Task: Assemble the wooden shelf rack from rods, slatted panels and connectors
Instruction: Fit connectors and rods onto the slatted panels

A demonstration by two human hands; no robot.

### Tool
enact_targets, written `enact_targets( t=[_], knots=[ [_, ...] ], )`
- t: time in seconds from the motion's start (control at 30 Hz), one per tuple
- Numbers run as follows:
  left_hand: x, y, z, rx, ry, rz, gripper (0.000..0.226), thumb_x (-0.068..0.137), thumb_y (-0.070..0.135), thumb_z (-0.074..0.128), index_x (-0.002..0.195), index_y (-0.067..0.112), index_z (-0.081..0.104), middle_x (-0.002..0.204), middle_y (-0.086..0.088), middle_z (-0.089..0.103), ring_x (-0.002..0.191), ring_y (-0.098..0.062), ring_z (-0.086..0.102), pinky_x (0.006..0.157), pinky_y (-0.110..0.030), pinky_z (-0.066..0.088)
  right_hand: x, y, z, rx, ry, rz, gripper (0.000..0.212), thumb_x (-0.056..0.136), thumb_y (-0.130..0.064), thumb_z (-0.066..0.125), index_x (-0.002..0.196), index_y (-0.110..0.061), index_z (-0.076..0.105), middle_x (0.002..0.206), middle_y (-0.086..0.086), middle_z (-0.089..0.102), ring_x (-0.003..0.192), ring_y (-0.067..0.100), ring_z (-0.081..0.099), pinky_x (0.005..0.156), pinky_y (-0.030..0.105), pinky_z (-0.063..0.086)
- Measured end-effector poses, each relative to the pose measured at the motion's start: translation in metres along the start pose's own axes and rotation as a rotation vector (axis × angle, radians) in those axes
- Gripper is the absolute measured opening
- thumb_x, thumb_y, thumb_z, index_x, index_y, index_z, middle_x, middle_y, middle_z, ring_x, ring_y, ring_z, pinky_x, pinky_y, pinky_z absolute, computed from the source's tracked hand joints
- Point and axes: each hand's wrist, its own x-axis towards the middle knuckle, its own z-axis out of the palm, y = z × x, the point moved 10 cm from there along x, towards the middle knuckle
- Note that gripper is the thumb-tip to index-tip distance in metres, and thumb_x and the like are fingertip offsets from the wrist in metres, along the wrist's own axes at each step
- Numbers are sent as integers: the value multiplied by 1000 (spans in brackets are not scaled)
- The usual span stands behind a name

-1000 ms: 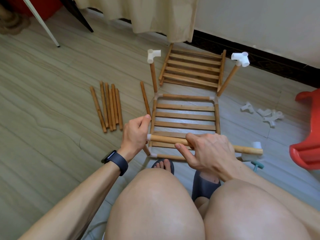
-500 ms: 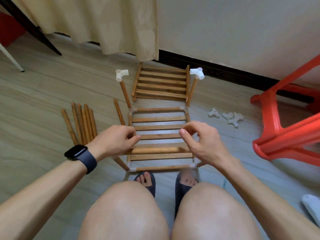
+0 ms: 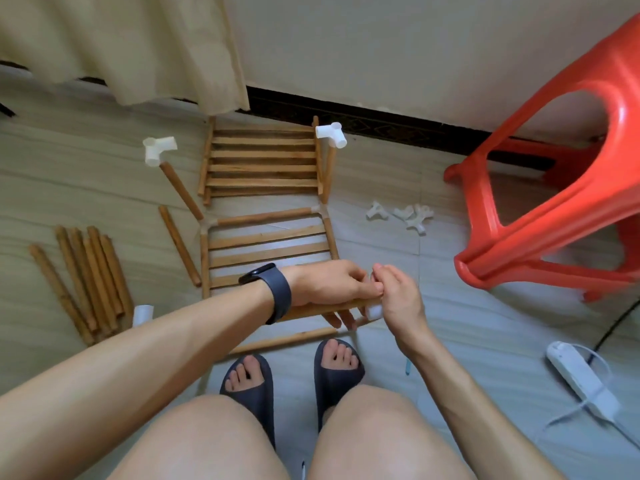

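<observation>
The half-built rack (image 3: pixel 266 244) sits on the floor (image 3: pixel 104 188). Over its near edge, the left hand (image 3: pixel 329 285) grips a rod (image 3: pixel 308 311) to steady it. Touching that hand, the right hand (image 3: pixel 398 299) pinches a white connector (image 3: pixel 374 310) at the rod's end, probably to push it on.

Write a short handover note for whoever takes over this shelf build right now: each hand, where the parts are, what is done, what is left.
Hands: left hand grips a rod above the frame's near end; right hand holds a white connector at that rod's right end.
Parts: spare rods lie on the floor left, loose connectors right, second slatted panel by the wall.
Done: first panel looks framed, two far uprights standing with corner pieces on top.
Left: seat this connector, add near uprights, fit the second panel.
</observation>
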Motion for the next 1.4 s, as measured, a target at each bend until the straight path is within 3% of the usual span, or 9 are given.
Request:
enact_targets(
  t=[0.07,0.17,0.27,0.5,0.77,1.03,1.13,1.27,1.4],
  knots=[
    [0,-6,1,-123,9,4,29,99,47,57,105,20,64,85,5,69,53,-8,57,50,-22,46,1,3,-4,13,16,9,40,102,-23,49,62,-20,47,55,-10,43,54,5,39,51,21,32],
    [-5,-6,-1,-147,-22,45,26,100,46,57,111,26,67,85,4,68,50,-8,45,44,-20,36,6,6,-13,41,37,45,40,100,-25,50,61,-18,45,55,-6,42,57,11,38,55,27,32],
    [-8,-2,0,-126,7,75,25,100,46,56,111,28,69,82,8,69,52,-8,45,44,-19,36,8,9,-14,72,42,74,37,98,-26,52,62,-17,46,60,1,42,63,18,40,60,33,32],
    [-14,-5,-1,-120,27,40,26,100,42,58,104,20,70,84,3,71,48,-8,46,43,-20,35,5,11,-16,105,74,120,36,96,-22,52,62,-14,47,56,1,44,60,16,41,58,31,34],
    [-21,3,2,-28,48,64,30,102,38,57,89,15,71,60,14,65,46,-7,48,46,-21,36,3,15,-15,158,108,177,31,92,-20,50,62,-17,46,57,1,42,63,20,37,63,36,32],
    [-16,-2,5,-80,40,52,29,101,36,59,90,13,72,67,10,69,47,-9,49,44,-21,36,-3,20,-17,147,195,242,28,91,-18,48,63,-18,45,57,-1,41,58,16,34,57,33,28],
    [-13,-4,11,-72,30,55,32,101,36,59,90,9,73,63,11,66,48,-10,47,44,-20,35,0,21,-9,180,163,236,34,89,-17,48,55,-21,43,51,-6,38,58,17,34,60,35,29],
    [-10,-9,9,-76,42,49,35,100,39,59,97,7,73,75,7,71,50,-8,51,45,-20,38,1,16,1,97,96,190,36,87,-26,47,51,-23,43,54,-3,42,62,22,41,61,41,37],
    [-18,-5,-10,176,123,73,26,101,43,55,95,22,70,84,8,70,65,-3,62,62,-22,50,5,14,9,117,4,169,44,92,-21,46,48,-24,42,54,-4,41,65,22,39,64,40,33]
  ],
)
